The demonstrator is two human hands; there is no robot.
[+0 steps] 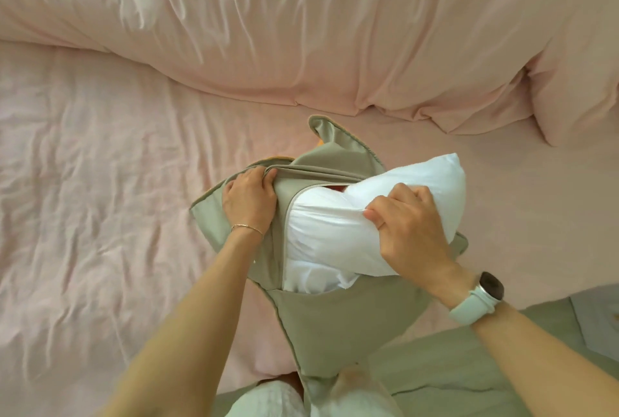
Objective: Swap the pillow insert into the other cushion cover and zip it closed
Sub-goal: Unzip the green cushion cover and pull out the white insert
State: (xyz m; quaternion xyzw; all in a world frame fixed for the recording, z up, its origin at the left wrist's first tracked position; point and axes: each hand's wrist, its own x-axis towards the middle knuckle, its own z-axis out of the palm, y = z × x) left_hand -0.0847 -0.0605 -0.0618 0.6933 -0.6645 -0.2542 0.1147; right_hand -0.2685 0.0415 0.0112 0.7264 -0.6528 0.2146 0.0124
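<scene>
**Ana:** While the right hand [407,230] bunches the white insert [335,232] in curled fingers, the left hand [249,200] pinches the rim of the cover [321,322], holding the mouth open. Both grips are tight, nothing slack.

**Ben:** And the insert sits half in, half out. Its lower part is down inside the grey-green cover and its far end bulges free past the opening, all of it on the bed [100,198] right in front of the person.

**Ana:** So I'd call this the early-to-middle stretch. Whether it's coming out of this cover or going into it, I can't say from here. Either way the zip is wide open and the closing isn't done.

**Ben:** What about the other cover?

**Ana:** Hard to pin down. There's a green sheet [452,376] at the near edge, cut off by the frame, and a sliver of orange [279,159] peeking out behind the cover, but I can't tell what either is. The zip pull is hidden too.

**Ben:** Further back, just the rumpled pink duvet [301,31] and a pillow [582,81] at far right.
</scene>
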